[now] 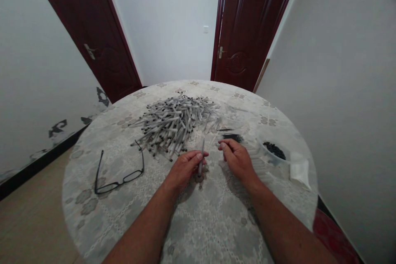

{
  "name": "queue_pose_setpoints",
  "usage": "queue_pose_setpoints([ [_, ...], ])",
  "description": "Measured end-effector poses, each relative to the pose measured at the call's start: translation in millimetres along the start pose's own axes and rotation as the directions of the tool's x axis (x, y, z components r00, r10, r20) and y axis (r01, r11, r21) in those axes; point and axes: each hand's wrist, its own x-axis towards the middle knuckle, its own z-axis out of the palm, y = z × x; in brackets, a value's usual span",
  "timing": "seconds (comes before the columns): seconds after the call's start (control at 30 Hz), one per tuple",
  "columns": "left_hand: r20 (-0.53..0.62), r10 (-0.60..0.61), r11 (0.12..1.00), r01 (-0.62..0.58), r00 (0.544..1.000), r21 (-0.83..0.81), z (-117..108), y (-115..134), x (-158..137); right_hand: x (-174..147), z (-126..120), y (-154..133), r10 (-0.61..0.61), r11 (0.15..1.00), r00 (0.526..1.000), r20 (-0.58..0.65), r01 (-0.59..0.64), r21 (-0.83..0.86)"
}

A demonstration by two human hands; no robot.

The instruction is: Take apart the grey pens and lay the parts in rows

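My left hand (187,164) pinches a slim pen (200,166) between thumb and fingers, its thin tip pointing away from me. To the right, apart from it, my right hand (235,159) is held with thumb and index finger together. Whatever those fingertips may hold is too small to make out. Just beyond the right hand lies a bunch of thin dark rods (232,137). A large heap of pale pen-like tubes with dark ends (173,126) spreads beyond my left hand.
A clear container (261,144) with small black pieces (274,150) stands at the right, beside a white packet (300,173). Black-framed glasses (119,183) lie at the left. Patterned cloth covers the round table (213,231). Two dark red doors and walls stand beyond.
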Motion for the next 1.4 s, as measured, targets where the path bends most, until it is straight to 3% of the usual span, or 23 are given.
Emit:
queue_pose_setpoints([
  [0.17, 0.027, -0.014, 0.998, 0.013, 1.000, 0.057, 0.7, -0.9, -1.4, -4.4, 3.5, -2.9, 0.001, 0.996, 0.997, 0.083, -0.008, 0.087],
  [0.37, 0.113, -0.035, 0.981, 0.013, 0.993, 0.195, 3.8, 4.5, -6.1, -3.8, 11.6, -9.4, 0.163, 0.898, 0.948, 0.274, -0.258, 0.356],
  [0.47, 0.056, -0.026, 0.994, 0.020, 0.998, 0.107, 4.1, 7.8, -5.6, -0.4, 14.3, -9.2, 0.231, 0.812, 0.948, 0.217, -0.311, 0.494],
  [0.6, -0.114, 0.015, 0.999, -0.011, 0.993, 0.036, 1.2, 10.5, -1.1, 5.2, 12.1, -6.0, 0.306, 0.739, 0.949, 0.071, -0.284, 0.611],
  [0.73, -0.296, 0.107, 0.993, -0.086, 0.949, 0.081, -0.5, 13.0, 2.8, 6.8, 9.1, -5.5, 0.298, 0.749, 0.951, 0.082, -0.286, 0.598],
  [0.83, -0.368, 0.142, 0.990, -0.125, 0.919, 0.071, -0.5, 14.1, 4.2, 6.1, 8.2, -5.6, 0.289, 0.772, 0.955, 0.071, -0.276, 0.572],
  [1.1, -0.371, 0.188, 0.982, -0.182, 0.909, 0.052, -0.6, 11.1, 2.2, 2.3, 2.3, 0.6, 0.220, 0.908, 0.975, 0.034, -0.217, 0.358],
  [1.4, -0.356, 0.236, 0.972, -0.225, 0.904, 0.073, -2.0, 6.8, 2.0, -1.6, -1.3, 0.2, 0.110, 0.979, 0.994, 0.027, -0.113, 0.168],
])
